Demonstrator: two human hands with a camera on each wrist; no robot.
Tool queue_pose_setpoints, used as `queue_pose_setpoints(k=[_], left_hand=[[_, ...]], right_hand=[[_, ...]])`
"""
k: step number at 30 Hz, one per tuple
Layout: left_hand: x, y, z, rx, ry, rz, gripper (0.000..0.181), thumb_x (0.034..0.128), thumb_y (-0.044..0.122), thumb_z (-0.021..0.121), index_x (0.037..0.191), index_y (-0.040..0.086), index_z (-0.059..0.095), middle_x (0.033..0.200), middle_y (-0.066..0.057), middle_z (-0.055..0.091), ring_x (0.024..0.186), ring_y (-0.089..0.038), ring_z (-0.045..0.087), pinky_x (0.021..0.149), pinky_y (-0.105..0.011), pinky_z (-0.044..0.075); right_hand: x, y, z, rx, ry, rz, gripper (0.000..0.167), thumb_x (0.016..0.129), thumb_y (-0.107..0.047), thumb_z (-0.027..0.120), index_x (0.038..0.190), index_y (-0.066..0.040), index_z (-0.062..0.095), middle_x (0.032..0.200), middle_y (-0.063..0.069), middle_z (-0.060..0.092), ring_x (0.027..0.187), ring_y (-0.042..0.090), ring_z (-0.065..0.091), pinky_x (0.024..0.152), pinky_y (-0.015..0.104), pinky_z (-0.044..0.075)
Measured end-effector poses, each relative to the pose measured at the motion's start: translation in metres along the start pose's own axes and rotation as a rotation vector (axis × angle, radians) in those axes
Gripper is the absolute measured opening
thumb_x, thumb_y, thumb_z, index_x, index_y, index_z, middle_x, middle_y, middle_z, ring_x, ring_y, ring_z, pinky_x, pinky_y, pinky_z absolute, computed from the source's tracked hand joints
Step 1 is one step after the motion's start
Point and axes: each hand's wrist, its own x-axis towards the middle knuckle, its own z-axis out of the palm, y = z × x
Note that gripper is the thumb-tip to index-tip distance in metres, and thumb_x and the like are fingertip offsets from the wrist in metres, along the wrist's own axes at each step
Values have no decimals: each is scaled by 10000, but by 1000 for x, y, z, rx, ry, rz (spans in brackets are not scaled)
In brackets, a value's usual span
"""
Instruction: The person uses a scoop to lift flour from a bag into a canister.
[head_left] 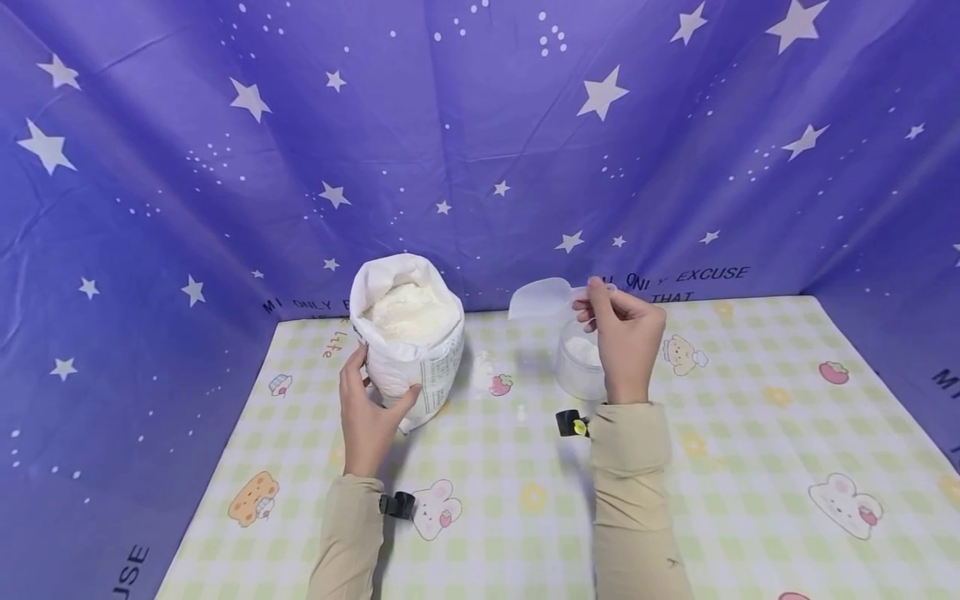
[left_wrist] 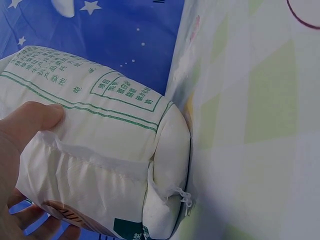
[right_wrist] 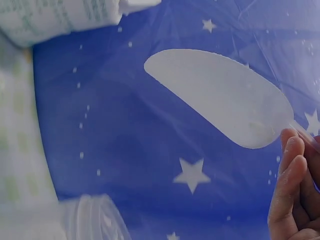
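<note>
A white bag [head_left: 420,375] of pale powder stands upright with its top spread apart. My left hand [head_left: 371,412] grips its lower left side, thumb in front and fingers around the far side. In the left wrist view the bag [left_wrist: 100,115] shows green print and a stitched bottom edge. My right hand [head_left: 630,342] pinches the handle of a translucent scoop [head_left: 542,300], held above a clear plastic jar [head_left: 581,371]. White powder lies inside the jar. In the right wrist view the scoop [right_wrist: 215,95] is seen side-on; what it contains cannot be told.
A checked tablecloth [head_left: 480,517] with cartoon prints covers the table. Some white powder [head_left: 483,371] is spilled between bag and jar. A blue star-printed curtain [head_left: 480,125] hangs right behind the table and along both sides.
</note>
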Motion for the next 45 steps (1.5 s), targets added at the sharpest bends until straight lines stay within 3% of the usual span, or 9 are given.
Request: queue_pose_setpoints(k=[4,13,19,28,37,45], left_hand=[[0,1,0,0,0,2,906,742,209,869,1479,78,359,1463,-107,418,1342,-261,411,1086,-414,430],[1,0,0,9,6,12,913,731,212,876,1476,76,366,1453,-119,424,1333,-269,413,1062,-430,441],[2,-1,2,5,4,10,916,730,214,882,1476,87,366,1452,-111,424,1339,-259,412,1076,-420,438],[2,-1,2,11,-3,6,918,729,221,882,1474,80,366,1460,-111,420,1349,-260,410,1081,-410,436],[1,-3,0,25,-2,-4,919,734,234,878,1481,94,362,1461,-99,423,1343,-251,413,1073,-396,440],[1,-1,0,18,-1,-9,913,733,226,877,1476,92,365,1459,-104,420,1346,-254,410,1082,-425,438]], right_hand=[[-3,-8,12,36,-30,9,343,942,-213,686,814,97,756,657,42,722,541,124,629,498,194,527],[-8,-1,37,87,-59,-13,385,938,-287,691,807,67,767,660,25,719,545,142,621,506,220,534],[-12,-2,55,90,-96,-23,388,936,-298,694,801,59,767,665,119,712,528,124,609,503,237,535],[-18,3,76,52,-116,24,325,970,-153,640,839,126,743,744,328,677,505,40,574,499,236,535],[-23,9,89,59,-143,15,357,940,-270,691,794,45,773,710,241,704,513,94,599,488,243,540],[-25,9,99,18,-123,32,323,929,-291,704,802,-7,791,714,158,729,602,314,656,512,389,578]])
